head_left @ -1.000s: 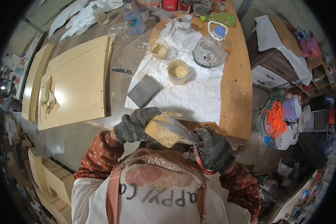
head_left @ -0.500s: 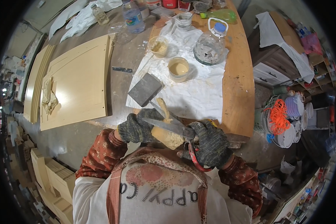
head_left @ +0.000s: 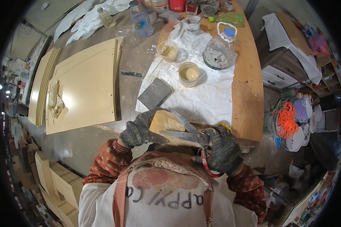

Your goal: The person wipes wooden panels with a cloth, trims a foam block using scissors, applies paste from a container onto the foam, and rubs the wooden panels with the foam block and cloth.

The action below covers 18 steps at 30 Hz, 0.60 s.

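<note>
White cloth [head_left: 216, 98] on the counter [head_left: 248, 94] carries cups [head_left: 188, 80], a jug [head_left: 218, 56] and, close by the left hand [head_left: 138, 130], a grey block [head_left: 155, 93]. This hand pinches a tan pad [head_left: 163, 121] near the counter's edge; the right hand [head_left: 224, 149] grips scissors [head_left: 205, 140], blades parted across it.

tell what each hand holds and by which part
Right hand: scissors, by the red handle. Left hand: yellowish sponge-like block, by its left end.

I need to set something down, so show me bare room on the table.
The table's wooden right strip, between the white cloth and the right edge, is mostly bare. So is the cloth's near part, between the grey block, nearer tub and right hand. It's crowded farther back: jug, jar, green bottle, water bottle.
</note>
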Each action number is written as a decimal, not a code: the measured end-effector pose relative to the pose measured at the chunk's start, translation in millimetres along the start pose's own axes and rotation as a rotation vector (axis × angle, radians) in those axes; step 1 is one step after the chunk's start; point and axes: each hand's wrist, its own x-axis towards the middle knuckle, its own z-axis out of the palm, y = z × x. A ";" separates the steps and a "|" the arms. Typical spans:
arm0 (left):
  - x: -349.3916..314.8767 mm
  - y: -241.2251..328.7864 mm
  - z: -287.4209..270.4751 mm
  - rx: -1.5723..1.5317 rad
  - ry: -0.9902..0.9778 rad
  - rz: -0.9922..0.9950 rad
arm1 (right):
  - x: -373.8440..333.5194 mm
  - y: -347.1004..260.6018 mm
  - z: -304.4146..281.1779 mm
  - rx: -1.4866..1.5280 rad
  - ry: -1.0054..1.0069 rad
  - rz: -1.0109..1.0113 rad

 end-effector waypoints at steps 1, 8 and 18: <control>-3.3 -6.6 2.8 -0.129 0.041 0.015 | 0.4 -1.2 0.5 -0.001 0.003 0.003; 0.6 -4.4 -1.7 -0.145 -0.048 0.196 | -0.5 -3.4 1.5 -0.080 -0.044 0.015; -7.4 -36.1 -0.4 -0.337 -0.034 0.083 | -8.5 3.7 11.9 -0.034 -0.141 0.090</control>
